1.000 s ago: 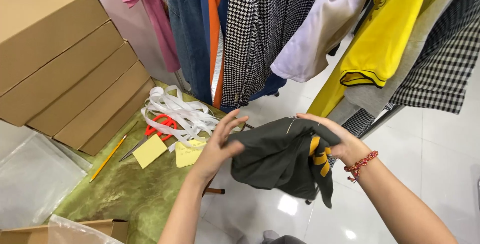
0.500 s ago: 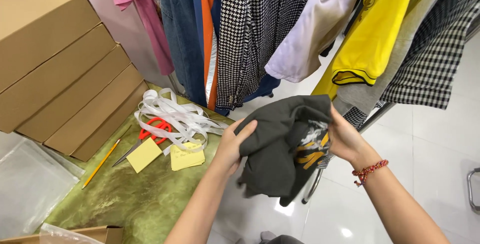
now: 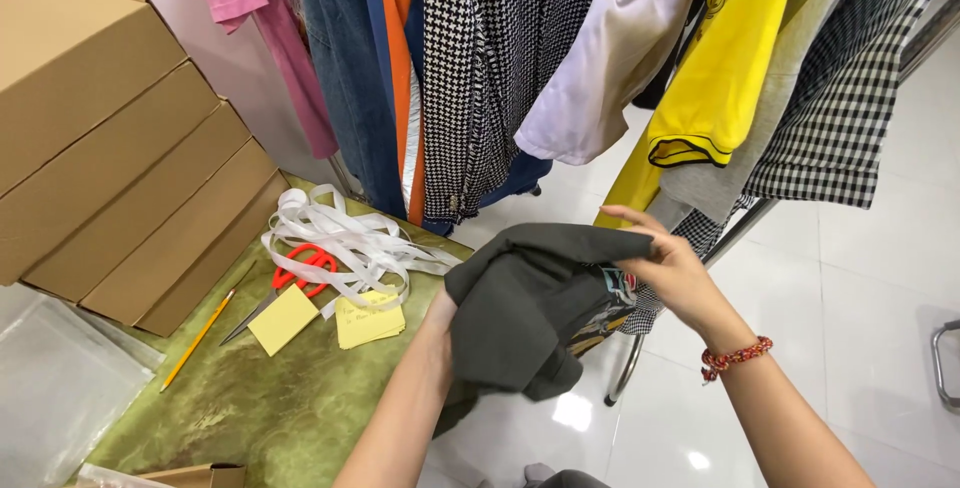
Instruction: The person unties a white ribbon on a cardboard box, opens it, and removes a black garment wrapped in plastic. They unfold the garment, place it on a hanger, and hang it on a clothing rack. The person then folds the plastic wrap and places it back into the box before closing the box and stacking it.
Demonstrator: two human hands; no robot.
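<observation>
A dark grey folded garment (image 3: pixel 530 303) with a printed patch hangs between my hands above the edge of a green table (image 3: pixel 250 408). My left hand (image 3: pixel 440 318) is mostly hidden under the cloth and grips it from below. My right hand (image 3: pixel 665 268) pinches the garment's upper right edge with the fingers bent over the fabric; a red bead bracelet (image 3: pixel 735 358) circles that wrist.
A rack of hanging clothes (image 3: pixel 560 58) runs across the top. Stacked cardboard boxes (image 3: pixel 110 148) stand at the left. On the table lie white ribbon (image 3: pixel 340 238), red-handled scissors (image 3: pixel 290 278), yellow notes (image 3: pixel 325 320), a pencil (image 3: pixel 200 338) and clear plastic bags (image 3: pixel 50 388). White tiled floor lies to the right.
The garment has been turned and folded over my left hand, which slid underneath it. My right hand moved from the side up onto the top edge.
</observation>
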